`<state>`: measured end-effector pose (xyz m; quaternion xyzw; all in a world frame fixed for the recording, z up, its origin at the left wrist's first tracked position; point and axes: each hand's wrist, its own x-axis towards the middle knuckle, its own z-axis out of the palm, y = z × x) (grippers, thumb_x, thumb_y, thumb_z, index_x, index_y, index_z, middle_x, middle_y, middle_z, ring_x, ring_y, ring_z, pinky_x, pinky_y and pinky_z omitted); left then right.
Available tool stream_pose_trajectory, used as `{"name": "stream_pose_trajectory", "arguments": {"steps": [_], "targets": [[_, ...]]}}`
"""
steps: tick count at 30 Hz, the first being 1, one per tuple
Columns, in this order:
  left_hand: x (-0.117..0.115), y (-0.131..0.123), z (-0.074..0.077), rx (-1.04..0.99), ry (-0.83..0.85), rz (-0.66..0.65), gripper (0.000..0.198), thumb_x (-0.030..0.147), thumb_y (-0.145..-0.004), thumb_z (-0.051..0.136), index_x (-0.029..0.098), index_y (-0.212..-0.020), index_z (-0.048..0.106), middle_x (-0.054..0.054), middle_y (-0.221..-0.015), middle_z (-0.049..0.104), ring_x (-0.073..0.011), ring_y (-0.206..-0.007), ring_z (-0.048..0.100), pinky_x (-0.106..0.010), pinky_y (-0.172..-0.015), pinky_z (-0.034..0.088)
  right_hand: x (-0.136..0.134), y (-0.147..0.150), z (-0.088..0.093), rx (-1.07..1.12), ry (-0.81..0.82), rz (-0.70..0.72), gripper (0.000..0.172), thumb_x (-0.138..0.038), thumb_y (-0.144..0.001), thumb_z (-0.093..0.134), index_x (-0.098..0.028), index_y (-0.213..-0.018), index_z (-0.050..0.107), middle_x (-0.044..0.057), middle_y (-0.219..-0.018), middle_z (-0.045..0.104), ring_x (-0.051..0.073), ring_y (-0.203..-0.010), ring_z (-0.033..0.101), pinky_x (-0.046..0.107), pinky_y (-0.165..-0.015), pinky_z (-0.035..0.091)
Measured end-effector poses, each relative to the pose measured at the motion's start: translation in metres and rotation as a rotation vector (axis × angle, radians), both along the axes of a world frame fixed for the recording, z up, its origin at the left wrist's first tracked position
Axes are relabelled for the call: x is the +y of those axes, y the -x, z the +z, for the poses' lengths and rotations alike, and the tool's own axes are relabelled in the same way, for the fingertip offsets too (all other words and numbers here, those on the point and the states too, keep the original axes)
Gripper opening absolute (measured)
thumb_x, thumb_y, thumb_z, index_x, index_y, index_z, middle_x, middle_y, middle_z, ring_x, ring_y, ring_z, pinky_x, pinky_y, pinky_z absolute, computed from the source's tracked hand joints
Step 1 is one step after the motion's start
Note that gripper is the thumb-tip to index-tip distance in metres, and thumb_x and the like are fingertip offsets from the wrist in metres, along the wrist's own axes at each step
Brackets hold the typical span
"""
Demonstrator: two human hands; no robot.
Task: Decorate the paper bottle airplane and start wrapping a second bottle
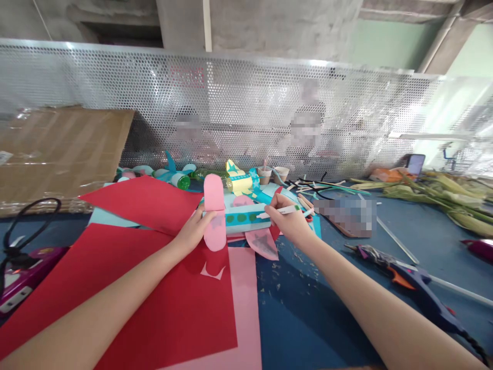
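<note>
A paper-covered toy plane [246,218] lies across the middle, with a blue band of green dots along its body and pink paper on it. My left hand [198,224] is closed on its left end, beside a rounded pink strip [214,200]. Pinched in the fingers of my right hand [288,218] is a white marker pen [288,209] with a green end. Its tip is close to the dotted band; whether it touches is unclear. Below the plane's right end sits a pink piece with a dark star [262,243].
Red paper sheets [165,303] cover the left side over pink paper. A glue gun [408,282] and glue sticks lie at right, near a phone-like object [346,218]. Behind are a yellow paper plane [239,180], cups [281,174] and corn husks [431,198]. A power strip [31,272] is at left.
</note>
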<state>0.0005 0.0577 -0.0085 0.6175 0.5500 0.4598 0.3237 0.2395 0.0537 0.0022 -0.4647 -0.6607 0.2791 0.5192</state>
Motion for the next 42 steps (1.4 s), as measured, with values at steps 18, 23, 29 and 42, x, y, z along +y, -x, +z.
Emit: {"name": "stream_pose_trajectory", "arguments": {"steps": [18,23,29,42], "targets": [[0.0009,0.0006,-0.0011,-0.003,-0.014,-0.015,0.043,0.05,-0.077,0.053,0.025,-0.11,0.063,-0.002,-0.12,0.068,-0.0286,-0.112,0.06,-0.035,-0.097,0.044,-0.0039,0.0016,0.0024,-0.033,-0.03,0.015,0.022,-0.033,-0.076,0.055,-0.024,-0.061,0.04,-0.007,-0.05,0.045,0.012,-0.05,0.041,0.026,-0.052,0.031],[0.0003,0.0001,-0.0005,-0.011,-0.02,-0.023,0.043,0.05,-0.078,0.053,0.024,-0.111,0.063,-0.003,-0.121,0.067,-0.0279,-0.113,0.06,-0.034,-0.097,0.044,-0.0031,0.0022,0.0009,-0.052,-0.032,0.033,0.021,-0.032,-0.075,0.057,-0.024,-0.063,0.042,-0.007,-0.051,0.043,0.012,-0.049,0.038,0.026,-0.051,0.029],[-0.0006,0.0003,0.001,0.006,-0.011,-0.017,0.043,0.049,-0.078,0.051,0.024,-0.112,0.062,-0.003,-0.119,0.068,-0.0279,-0.112,0.06,-0.034,-0.094,0.046,-0.0005,-0.0004,-0.0009,0.01,-0.031,0.027,0.021,-0.032,-0.076,0.055,-0.024,-0.063,0.04,-0.007,-0.052,0.043,0.012,-0.05,0.038,0.026,-0.051,0.029],[0.0019,0.0017,-0.0023,0.008,-0.04,-0.011,0.043,0.046,-0.078,0.052,0.026,-0.115,0.062,-0.001,-0.122,0.068,-0.0278,-0.115,0.06,-0.036,-0.101,0.044,-0.0054,0.0005,0.0068,0.067,-0.062,-0.018,0.024,-0.036,-0.076,0.057,-0.025,-0.061,0.041,-0.006,-0.047,0.046,0.012,-0.047,0.042,0.026,-0.049,0.031]]}}
